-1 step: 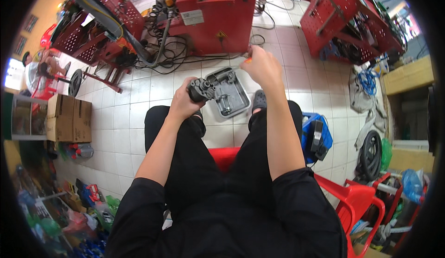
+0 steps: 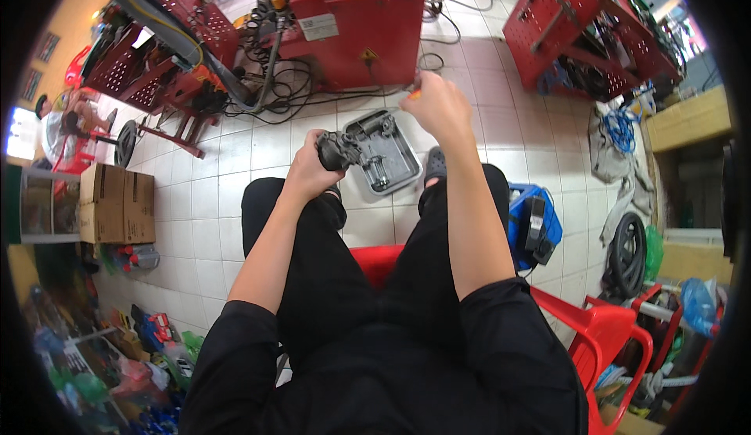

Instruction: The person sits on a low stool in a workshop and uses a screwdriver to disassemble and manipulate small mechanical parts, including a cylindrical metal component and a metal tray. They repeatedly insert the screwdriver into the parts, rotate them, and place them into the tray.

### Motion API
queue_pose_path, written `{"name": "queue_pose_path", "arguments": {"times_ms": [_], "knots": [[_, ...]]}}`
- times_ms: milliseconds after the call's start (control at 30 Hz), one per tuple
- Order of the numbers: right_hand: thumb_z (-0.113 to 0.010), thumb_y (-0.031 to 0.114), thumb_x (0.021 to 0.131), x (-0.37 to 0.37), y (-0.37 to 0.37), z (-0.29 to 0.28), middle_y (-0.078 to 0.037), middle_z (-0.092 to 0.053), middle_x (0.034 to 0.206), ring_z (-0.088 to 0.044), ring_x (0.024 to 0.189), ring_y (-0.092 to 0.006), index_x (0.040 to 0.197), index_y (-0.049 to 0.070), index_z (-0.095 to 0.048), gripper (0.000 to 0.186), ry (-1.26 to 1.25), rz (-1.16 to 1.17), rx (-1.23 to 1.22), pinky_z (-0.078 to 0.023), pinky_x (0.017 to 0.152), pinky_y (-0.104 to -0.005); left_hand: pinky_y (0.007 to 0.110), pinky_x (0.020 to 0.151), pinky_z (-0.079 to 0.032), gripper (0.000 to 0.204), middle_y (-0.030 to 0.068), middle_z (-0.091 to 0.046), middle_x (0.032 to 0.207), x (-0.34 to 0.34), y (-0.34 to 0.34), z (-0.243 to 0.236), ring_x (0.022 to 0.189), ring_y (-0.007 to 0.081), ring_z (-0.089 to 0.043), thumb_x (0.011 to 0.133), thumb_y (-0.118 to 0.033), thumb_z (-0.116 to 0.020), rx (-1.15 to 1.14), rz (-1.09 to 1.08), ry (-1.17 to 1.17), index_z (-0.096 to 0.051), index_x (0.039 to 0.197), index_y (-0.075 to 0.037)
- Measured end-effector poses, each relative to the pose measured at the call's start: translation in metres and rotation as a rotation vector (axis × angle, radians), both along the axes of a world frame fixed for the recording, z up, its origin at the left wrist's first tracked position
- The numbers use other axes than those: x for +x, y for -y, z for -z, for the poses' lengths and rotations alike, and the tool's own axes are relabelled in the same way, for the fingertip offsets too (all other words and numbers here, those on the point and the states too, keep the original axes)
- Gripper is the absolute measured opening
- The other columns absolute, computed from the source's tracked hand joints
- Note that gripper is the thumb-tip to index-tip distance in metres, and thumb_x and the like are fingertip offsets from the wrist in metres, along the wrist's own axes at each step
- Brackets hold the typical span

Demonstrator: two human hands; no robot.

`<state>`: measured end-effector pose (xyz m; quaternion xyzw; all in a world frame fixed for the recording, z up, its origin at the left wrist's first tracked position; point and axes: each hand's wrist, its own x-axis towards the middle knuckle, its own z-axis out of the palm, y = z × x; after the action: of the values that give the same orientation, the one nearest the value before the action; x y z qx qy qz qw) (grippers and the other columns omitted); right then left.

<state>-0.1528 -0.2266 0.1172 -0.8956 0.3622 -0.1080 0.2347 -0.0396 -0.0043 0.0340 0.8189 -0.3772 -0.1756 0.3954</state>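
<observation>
My left hand (image 2: 307, 170) is wrapped round a dark grey cast metal machine part (image 2: 338, 152), held above the left edge of a grey tray (image 2: 403, 175). The tray lies on the floor between my feet. Several small metal parts (image 2: 379, 170) are in it, some shiny and some dull. Beyond the tray's right side my right hand (image 2: 440, 106) is raised in a closed grip. A small bit of orange shows at its fingers; the rest of what it holds is hidden.
A red machine (image 2: 356, 40) stands ahead, with black cables (image 2: 293, 91) on the tiles (image 2: 195, 208). Red perforated benches are on both sides. At right are a blue container (image 2: 534, 224), a wheel (image 2: 626, 259) and a red chair (image 2: 602, 329); cardboard boxes (image 2: 117, 204) stand left, near a person sitting.
The view has shifted slightly. Both hands keep their grips; the metal part in my left hand appears turned a little, and my right hand has barely moved.
</observation>
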Motion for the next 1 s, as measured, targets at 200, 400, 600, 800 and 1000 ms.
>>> {"name": "queue_pose_path", "arguments": {"times_ms": [200,400,600,800,1000], "knots": [[-0.072,0.030,0.068,0.005,0.030,0.040,-0.013,-0.066,0.079,-0.064,0.078,-0.0324,0.087,0.006,-0.065,0.031,0.255,0.167,0.126,-0.050,0.068,-0.0415,0.035,0.075,-0.050,0.067,0.0204,-0.063,0.089,-0.016,0.020,0.027,0.082,0.0277,-0.063,0.053,-0.026,-0.077,0.451,0.009,-0.305,-0.051,0.104,0.009],[-0.073,0.030,0.070,0.013,0.053,0.055,-0.010,-0.063,0.068,-0.060,0.062,-0.0248,0.083,0.002,-0.064,0.032,0.612,0.223,0.267,-0.046,0.059,-0.0353,0.031,0.065,-0.050,0.055,0.0136,-0.065,0.083,-0.006,0.077,0.091,0.072,0.0195,-0.063,0.054,-0.023,-0.079,0.405,-0.041,-0.485,-0.060,0.096,0.007],[-0.073,0.025,0.071,0.028,0.056,0.062,-0.012,-0.060,0.065,-0.058,0.060,-0.0258,0.076,-0.001,-0.058,0.031,0.719,0.292,0.307,-0.045,0.058,-0.0358,0.032,0.062,-0.051,0.049,0.0133,-0.067,0.079,-0.014,0.094,0.224,0.070,0.0202,-0.064,0.054,-0.029,-0.082,0.355,-0.298,-0.626,-0.067,0.086,0.005],[-0.075,0.016,0.074,0.036,0.050,0.069,-0.007,-0.056,0.068,-0.052,0.061,-0.0142,0.079,-0.001,-0.055,0.027,0.691,0.329,0.474,-0.043,0.057,-0.0282,0.035,0.071,-0.051,0.057,0.0188,-0.068,0.087,-0.030,0.120,0.326,0.079,0.0296,-0.066,0.053,-0.037,-0.082,0.573,-0.502,-0.600,-0.067,0.089,0.005],[-0.075,0.009,0.077,0.035,0.070,0.079,-0.002,-0.053,0.075,-0.049,0.068,-0.0052,0.081,0.000,-0.051,0.025,0.716,0.471,0.605,-0.042,0.062,-0.0190,0.039,0.083,-0.048,0.064,0.0213,-0.064,0.101,-0.054,0.179,0.358,0.096,0.0340,-0.062,0.057,-0.037,-0.081,0.607,-0.724,-0.710,-0.061,0.102,0.005]]}}
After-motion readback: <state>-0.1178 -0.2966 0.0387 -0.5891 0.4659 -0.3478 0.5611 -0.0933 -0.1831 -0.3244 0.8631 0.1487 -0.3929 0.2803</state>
